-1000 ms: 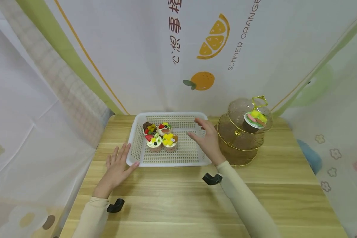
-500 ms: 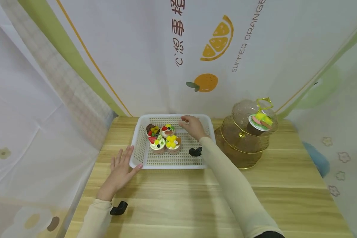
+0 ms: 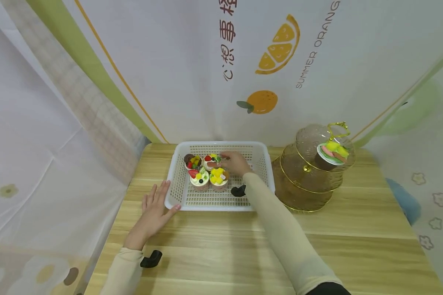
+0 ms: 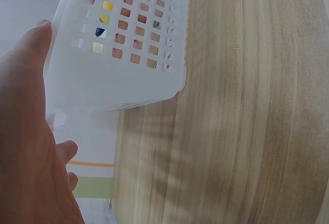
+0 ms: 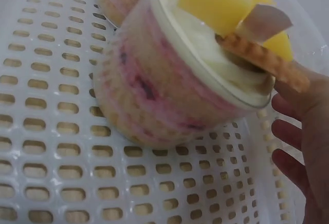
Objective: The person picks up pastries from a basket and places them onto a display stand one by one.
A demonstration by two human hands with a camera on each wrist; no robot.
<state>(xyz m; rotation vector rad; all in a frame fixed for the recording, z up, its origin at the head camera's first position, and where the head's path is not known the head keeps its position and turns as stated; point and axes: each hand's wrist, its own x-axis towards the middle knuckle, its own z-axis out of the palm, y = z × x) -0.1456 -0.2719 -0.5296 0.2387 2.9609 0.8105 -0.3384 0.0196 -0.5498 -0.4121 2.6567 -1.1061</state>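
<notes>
Several dessert cups with fruit toppings stand together in the left half of a white plastic basket (image 3: 221, 207). My right hand (image 3: 237, 163) reaches into it, fingertips right at the right side of the back dessert cup with red and yellow fruit (image 3: 211, 162). In the right wrist view, the mango-topped cup (image 5: 175, 75) hides my thumb and index finger; the other fingers (image 5: 288, 134) curve loosely. I cannot tell whether the back cup is pinched. My left hand (image 3: 153, 215) lies with spread fingers at the basket's front left corner, its thumb (image 4: 38, 41) along the rim.
Right of the basket stands a three-tier clear cake stand (image 3: 302, 180) with gold edges and a gold handle (image 3: 338, 130). A dark cup with a fruit topping (image 3: 331, 155) sits on its top tier. A printed curtain (image 3: 192, 82) hangs behind the wooden table (image 3: 206, 254).
My right hand has moved left and down into the basket, from its right side to the back dessert cup. The left hand stays at the corner. The head view has shifted slightly.
</notes>
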